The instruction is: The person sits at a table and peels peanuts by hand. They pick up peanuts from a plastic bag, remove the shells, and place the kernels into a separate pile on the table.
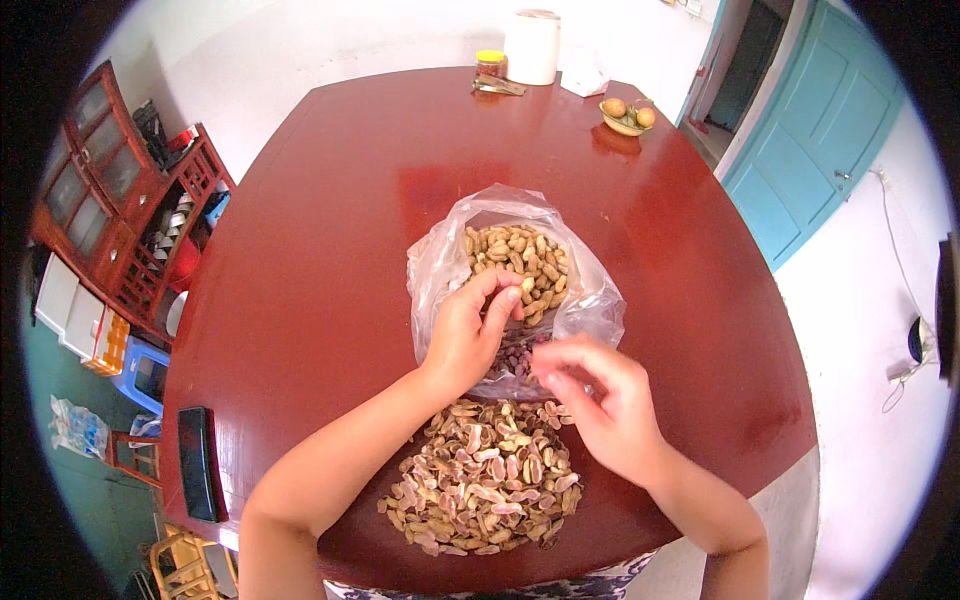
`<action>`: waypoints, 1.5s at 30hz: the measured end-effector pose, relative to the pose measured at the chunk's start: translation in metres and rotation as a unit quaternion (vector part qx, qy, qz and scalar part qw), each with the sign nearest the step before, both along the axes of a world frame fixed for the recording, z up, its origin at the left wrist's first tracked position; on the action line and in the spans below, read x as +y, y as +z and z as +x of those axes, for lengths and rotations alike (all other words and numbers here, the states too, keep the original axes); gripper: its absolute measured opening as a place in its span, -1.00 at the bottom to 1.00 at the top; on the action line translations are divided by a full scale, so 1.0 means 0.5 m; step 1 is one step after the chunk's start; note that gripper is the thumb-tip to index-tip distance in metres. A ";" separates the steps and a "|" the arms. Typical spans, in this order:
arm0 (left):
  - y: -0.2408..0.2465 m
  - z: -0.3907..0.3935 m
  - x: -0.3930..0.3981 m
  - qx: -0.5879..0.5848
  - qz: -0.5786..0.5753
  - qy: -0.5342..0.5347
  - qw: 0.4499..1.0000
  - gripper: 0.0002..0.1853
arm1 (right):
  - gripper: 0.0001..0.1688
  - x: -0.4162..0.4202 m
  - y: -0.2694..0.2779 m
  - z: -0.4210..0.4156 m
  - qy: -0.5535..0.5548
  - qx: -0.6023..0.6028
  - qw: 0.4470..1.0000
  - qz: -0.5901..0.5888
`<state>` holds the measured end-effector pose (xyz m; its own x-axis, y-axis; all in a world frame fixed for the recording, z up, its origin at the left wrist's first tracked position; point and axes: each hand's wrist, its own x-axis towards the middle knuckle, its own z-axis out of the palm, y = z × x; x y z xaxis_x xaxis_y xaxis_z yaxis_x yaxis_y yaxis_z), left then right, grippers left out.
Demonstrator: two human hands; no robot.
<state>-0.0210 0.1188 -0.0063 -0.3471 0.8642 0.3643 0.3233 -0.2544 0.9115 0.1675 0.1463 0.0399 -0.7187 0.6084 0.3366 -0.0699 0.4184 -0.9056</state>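
A clear plastic bag (592, 300) lies spread on the red-brown table. Unshelled peanuts (517, 251) fill its far part, and dark reddish peanut kernels (514, 358) lie in its near part. My left hand (476, 322) is over the bag's left side, its thumb and forefinger closed on a pale peanut (527, 286). To the right of the kernels, my right hand (600, 397) is blurred, with thumb and fingers curved towards each other; whether anything is between them cannot be made out. A heap of split peanut shells (487, 480) lies on the table between my forearms.
A black phone (198, 463) rests by the table's left edge (247, 195). At the far end stand a yellow-lidded jar (490, 64), a white canister (533, 46) and a small bowl (619, 127) of round fruit. A blue plastic stool (139, 371) stands left of the table.
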 end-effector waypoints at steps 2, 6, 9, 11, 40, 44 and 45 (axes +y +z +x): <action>0.002 0.002 0.001 -0.026 0.006 -0.004 1.000 -0.86 | -0.69 0.035 -0.021 -0.035 -0.011 0.014 0.999 0.035; 0.003 0.005 -0.003 0.003 -0.016 -0.037 0.999 -0.84 | -0.59 0.088 -0.061 -0.073 -0.097 0.019 0.995 0.011; 0.008 0.008 -0.004 0.097 0.047 -0.071 0.992 -0.89 | -0.72 0.093 -0.067 -0.060 -0.068 0.038 0.996 -0.032; 0.000 0.003 -0.005 0.112 0.046 -0.083 0.989 -0.90 | -0.79 0.094 -0.072 -0.056 -0.039 0.072 0.991 -0.105; 0.037 0.024 -0.018 0.109 -0.077 -0.157 0.978 -0.75 | -0.94 0.097 -0.089 -0.030 0.061 0.090 0.969 -0.223; 0.023 0.023 -0.015 0.045 -0.088 -0.144 0.985 -0.68 | -0.92 0.111 -0.102 -0.036 0.075 0.103 0.958 -0.256; 0.020 0.024 -0.013 0.031 -0.086 -0.136 0.987 -0.66 | -0.92 0.113 -0.102 -0.036 0.075 0.107 0.957 -0.260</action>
